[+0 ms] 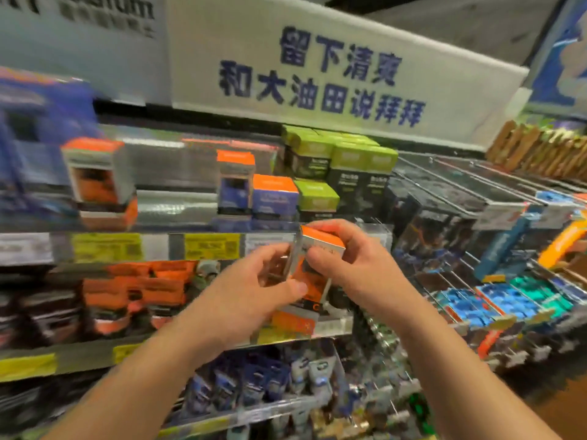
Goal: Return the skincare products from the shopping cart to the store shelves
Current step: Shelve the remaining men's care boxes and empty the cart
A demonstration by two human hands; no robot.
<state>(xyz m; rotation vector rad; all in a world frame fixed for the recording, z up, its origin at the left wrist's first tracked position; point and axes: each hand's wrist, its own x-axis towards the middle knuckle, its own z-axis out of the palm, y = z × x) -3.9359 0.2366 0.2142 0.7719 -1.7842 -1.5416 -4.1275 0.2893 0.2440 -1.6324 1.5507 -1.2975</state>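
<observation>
1. An orange-topped product box [313, 258] is held upright in the air in front of the store shelves [178, 227], level with the price-label strip [209, 246] of the upper shelf.
2. The left hand [254, 290] grips the box from its left side; its fingers [270, 258] curl around the clear face and the thumb presses the lower front.
3. The right hand [352, 258] covers the top right corner, fingers wrapped over the orange lid and the thumb pinching the front edge.
4. Just behind and above the box, the upper shelf carries a purple box with an orange top [274, 196] and a green-topped box [316, 195], standing side by side.
5. Further left on that shelf stands another orange-topped box [98, 176], blurred.
6. Below, the next shelf holds a row of orange packets [139, 290].
7. To the right, blue packs [470, 308] hang on wire hooks.
8. Overhead is a white sign with blue Chinese lettering [320, 81].
</observation>
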